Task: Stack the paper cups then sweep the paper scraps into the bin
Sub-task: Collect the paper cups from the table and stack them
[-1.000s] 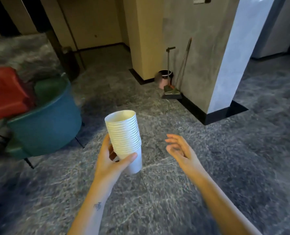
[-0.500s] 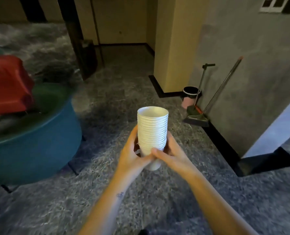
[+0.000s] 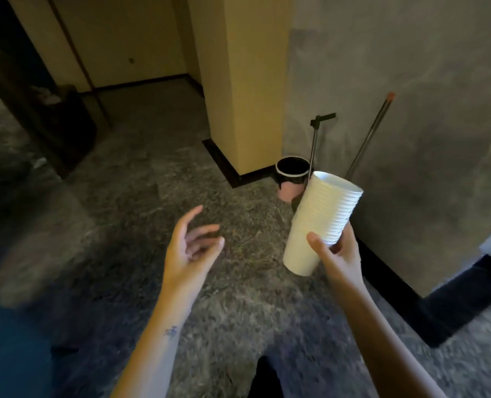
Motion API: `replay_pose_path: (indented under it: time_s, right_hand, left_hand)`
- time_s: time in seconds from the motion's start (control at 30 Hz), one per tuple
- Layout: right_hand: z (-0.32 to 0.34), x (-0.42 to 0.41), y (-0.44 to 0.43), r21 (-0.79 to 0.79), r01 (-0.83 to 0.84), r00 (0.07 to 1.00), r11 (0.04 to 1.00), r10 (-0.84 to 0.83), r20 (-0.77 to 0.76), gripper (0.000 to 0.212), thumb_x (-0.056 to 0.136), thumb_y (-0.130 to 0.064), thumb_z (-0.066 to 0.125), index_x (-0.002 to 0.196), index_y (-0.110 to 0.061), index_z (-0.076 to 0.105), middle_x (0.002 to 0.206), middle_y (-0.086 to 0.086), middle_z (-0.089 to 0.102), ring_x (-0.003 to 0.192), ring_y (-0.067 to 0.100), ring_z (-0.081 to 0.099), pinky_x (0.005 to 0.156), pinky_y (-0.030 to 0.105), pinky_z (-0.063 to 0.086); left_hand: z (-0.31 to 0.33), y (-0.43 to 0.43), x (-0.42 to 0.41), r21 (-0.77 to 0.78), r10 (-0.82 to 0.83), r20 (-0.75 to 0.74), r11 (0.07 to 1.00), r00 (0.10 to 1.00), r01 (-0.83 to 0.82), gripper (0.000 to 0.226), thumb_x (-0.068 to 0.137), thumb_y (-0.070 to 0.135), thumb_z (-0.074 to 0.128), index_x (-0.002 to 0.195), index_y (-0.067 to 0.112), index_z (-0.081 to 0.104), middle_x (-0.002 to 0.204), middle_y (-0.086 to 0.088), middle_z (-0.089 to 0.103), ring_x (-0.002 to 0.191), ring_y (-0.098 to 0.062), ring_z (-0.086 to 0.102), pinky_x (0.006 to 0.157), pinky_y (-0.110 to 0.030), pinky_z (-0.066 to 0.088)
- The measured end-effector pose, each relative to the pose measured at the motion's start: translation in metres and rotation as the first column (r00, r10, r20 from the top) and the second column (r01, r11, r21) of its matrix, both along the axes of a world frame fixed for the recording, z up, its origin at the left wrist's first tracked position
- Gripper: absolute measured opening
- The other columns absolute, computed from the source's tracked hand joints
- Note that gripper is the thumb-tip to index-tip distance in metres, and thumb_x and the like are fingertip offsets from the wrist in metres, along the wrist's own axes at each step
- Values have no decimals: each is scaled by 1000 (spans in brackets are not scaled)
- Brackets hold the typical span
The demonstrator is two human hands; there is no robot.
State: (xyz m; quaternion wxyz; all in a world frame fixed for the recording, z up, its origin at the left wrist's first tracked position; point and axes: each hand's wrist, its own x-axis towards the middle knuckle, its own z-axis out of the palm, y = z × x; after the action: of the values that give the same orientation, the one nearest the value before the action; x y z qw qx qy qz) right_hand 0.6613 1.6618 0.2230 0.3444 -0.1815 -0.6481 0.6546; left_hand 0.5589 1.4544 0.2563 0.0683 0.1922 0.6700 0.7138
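One stack of paper cups [image 3: 326, 216], white, nested tight; the rims show well over ten cups, exact count not readable. The stack tilts, mouth up and to the right, and is off the floor, held in the air. Two hands in view. Right hand [image 3: 339, 261] grips the stack low down, thumb across the near side and fingers curled round the far side. Left hand [image 3: 188, 252] holds nothing, fingers loosely spread, well apart from the stack, over the speckled floor [image 3: 141, 202]. One bin [image 3: 291, 175], round with a pale rim, dark liner and pink body, stands on the floor at the foot of a yellow pillar [image 3: 238, 81]; its inside is dark, contents cannot be told. Two long handles lean at the grey wall [image 3: 425, 110] just beside the bin: one dustpan handle [image 3: 313, 147], one broom handle [image 3: 369, 136]. The stack hides their lower ends.
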Motion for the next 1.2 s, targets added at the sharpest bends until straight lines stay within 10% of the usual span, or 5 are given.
replay_pose_path:
  time_s: [0.33,0.57,0.77,0.97,1.2]
  right_hand:
    - [26,-270,202,5,199,980,980,-198,-29,44,88,-11,60,117,-35,39,108,-20,53,92,-16,57,74,6,47]
    - [-37,-448,307,21,294,952,956,-294,85,41,87,-20,63,121,-26,41,108,-10,56,99,3,56,78,18,45]
    - [-11,-611,409,67,309,949,949,-312,46,53,81,-22,63,128,-20,39,114,-9,56,97,-11,58,72,5,48]
    - [-16,-709,497,112,376,905,920,-390,167,79,72,-34,72,137,-16,31,136,10,47,123,24,49,96,38,46]
    - [-111,-824,618,33,492,836,870,-483,261,66,78,-8,73,121,-37,32,115,-21,49,104,-5,53,83,19,44]
  left_hand:
    - [35,141,-297,13,130,-32,991,991,-130,27,93,4,54,104,28,59,86,5,72,77,-12,69,66,-18,53]
    - [-13,253,-490,23,142,114,989,983,-145,20,93,1,52,84,16,61,67,3,70,63,-7,66,58,-15,51]
    - [4,386,-677,-18,-14,44,1000,999,15,18,92,7,56,85,21,64,75,2,70,69,-10,66,63,-18,53]
    - [-1,530,-810,-208,-241,18,948,970,239,12,93,12,55,91,21,63,81,5,71,75,-13,67,67,-20,53]
    - [-65,695,-937,-402,-465,61,799,883,448,13,92,14,57,96,25,62,89,-3,70,78,-16,68,73,-29,52]
